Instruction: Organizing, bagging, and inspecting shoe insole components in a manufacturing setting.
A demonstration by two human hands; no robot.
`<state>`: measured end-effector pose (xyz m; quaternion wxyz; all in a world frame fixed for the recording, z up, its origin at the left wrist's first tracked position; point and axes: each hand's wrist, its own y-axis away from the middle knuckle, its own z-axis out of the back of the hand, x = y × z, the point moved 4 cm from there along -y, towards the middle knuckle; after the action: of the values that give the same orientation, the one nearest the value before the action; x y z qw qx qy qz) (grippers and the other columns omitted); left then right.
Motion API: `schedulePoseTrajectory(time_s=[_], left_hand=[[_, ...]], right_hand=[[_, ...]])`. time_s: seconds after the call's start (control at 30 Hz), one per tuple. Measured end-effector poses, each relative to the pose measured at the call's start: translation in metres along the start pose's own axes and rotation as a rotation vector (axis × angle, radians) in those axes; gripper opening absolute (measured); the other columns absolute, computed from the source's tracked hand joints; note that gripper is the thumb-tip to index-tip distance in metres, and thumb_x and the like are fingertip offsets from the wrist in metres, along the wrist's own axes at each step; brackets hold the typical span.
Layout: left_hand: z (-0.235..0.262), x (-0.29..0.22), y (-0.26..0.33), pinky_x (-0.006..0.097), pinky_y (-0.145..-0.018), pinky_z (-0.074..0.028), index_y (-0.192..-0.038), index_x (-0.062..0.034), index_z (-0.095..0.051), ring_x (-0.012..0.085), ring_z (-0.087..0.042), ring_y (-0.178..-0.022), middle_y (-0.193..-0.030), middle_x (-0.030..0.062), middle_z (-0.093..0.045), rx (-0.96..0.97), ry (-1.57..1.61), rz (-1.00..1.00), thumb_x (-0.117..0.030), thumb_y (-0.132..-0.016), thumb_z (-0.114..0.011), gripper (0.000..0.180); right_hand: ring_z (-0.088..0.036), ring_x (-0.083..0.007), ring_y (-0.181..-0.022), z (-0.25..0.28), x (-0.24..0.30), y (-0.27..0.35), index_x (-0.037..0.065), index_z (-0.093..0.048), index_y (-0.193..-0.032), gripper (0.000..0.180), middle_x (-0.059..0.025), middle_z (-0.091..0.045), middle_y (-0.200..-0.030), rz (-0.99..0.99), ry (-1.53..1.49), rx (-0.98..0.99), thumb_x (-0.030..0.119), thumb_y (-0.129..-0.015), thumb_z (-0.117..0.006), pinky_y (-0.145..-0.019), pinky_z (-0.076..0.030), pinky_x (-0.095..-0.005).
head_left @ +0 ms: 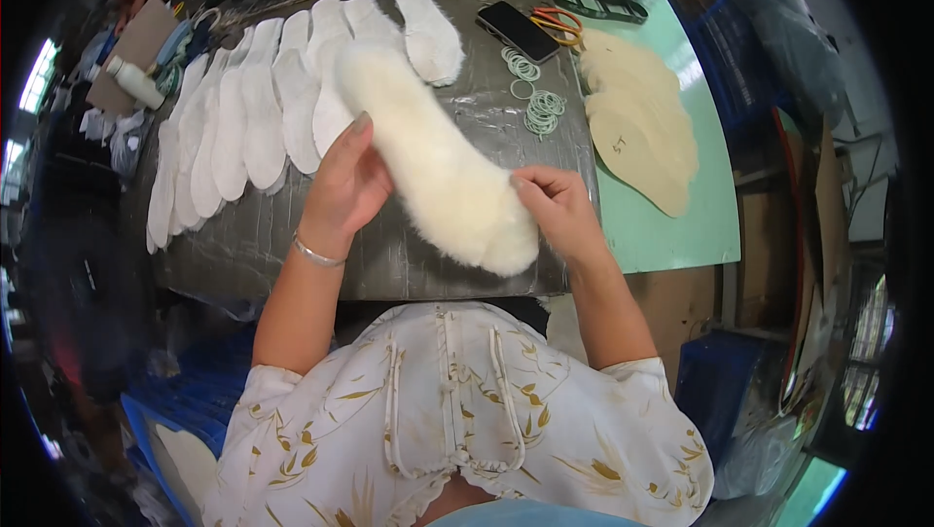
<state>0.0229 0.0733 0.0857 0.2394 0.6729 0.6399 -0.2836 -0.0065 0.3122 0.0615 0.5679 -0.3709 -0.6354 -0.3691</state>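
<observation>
A fluffy cream-white fur insole (438,162) is held up slantwise above the dark table, its fur side showing. My left hand (348,172), with a silver bangle at the wrist, supports its left edge; the thumb lies up along the fur and the other fingers are partly hidden behind it. My right hand (559,211) pinches the insole's right edge near its lower end. Behind it, rows of white insoles (229,138) lie overlapping on the left of the table. One more fluffy insole (430,36) lies apart at their right end.
Pale green rubber bands (543,113) lie right of the held insole, below a black phone (518,31) and orange-handled scissors (557,25). A stack of cream insole-shaped sheets (642,128) rests on the green board (715,206). A white bottle (134,82) stands far left.
</observation>
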Motion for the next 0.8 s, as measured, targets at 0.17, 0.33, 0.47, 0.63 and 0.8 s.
schedulePoseTrajectory(time_s=[0.17, 0.33, 0.47, 0.63, 0.8], left_hand=[[-0.002, 0.035, -0.002, 0.040, -0.112, -0.031, -0.152, -0.0059, -0.022, 0.0207, -0.039, -0.134, -0.147, 0.0100, -0.040, 0.189, 0.026, 0.135, -0.082, -0.079, -0.051, 0.109], [0.002, 0.073, 0.005, 0.034, -0.115, -0.027, -0.156, -0.0065, -0.012, 0.0182, -0.032, -0.138, -0.151, 0.0062, -0.033, 0.323, -0.086, 0.096, -0.072, -0.083, -0.056, 0.107], [0.007, 0.073, 0.002, 0.039, -0.105, -0.045, -0.153, -0.0085, -0.022, 0.0241, -0.053, -0.124, -0.139, 0.0102, -0.049, 0.219, -0.194, 0.180, -0.058, -0.096, -0.047, 0.080], [0.012, 0.075, 0.002, 0.033, -0.085, -0.055, -0.144, -0.0063, -0.037, 0.0184, -0.064, -0.098, -0.111, 0.0117, -0.062, 0.109, -0.131, 0.309, -0.035, -0.102, -0.047, 0.052], [0.024, 0.072, 0.009, 0.030, -0.084, -0.054, -0.147, -0.0055, -0.035, 0.0158, -0.063, -0.098, -0.117, 0.0094, -0.060, 0.052, -0.224, 0.467, -0.030, -0.101, -0.051, 0.055]], right_hand=[[-0.069, -0.0168, -0.088, -0.027, -0.057, -0.004, -0.005, -0.064, -0.111, 0.024, -0.0110, -0.071, -0.102, -0.254, -0.715, -0.021, 0.012, -0.097, -0.055, -0.081, -0.055, -0.0318], [-0.064, -0.0233, -0.108, -0.055, -0.082, 0.004, -0.005, -0.054, -0.125, 0.036, -0.0141, -0.064, -0.121, -0.272, -0.876, 0.051, 0.020, -0.100, -0.048, -0.096, -0.050, -0.0396], [-0.063, -0.0225, -0.109, -0.058, -0.104, 0.007, -0.005, -0.054, -0.126, 0.034, -0.0129, -0.063, -0.121, -0.332, -0.875, 0.070, 0.017, -0.101, -0.047, -0.096, -0.050, -0.0385], [-0.068, -0.0223, -0.099, -0.060, -0.096, 0.013, -0.007, -0.059, -0.116, 0.029, -0.0142, -0.067, -0.112, -0.424, -0.692, 0.037, 0.014, -0.101, -0.047, -0.090, -0.056, -0.0377], [-0.067, -0.0173, -0.077, -0.021, -0.058, 0.011, -0.003, -0.069, -0.100, 0.018, -0.0104, -0.071, -0.089, -0.134, 0.168, -0.066, 0.010, -0.093, -0.058, -0.074, -0.054, -0.0274]])
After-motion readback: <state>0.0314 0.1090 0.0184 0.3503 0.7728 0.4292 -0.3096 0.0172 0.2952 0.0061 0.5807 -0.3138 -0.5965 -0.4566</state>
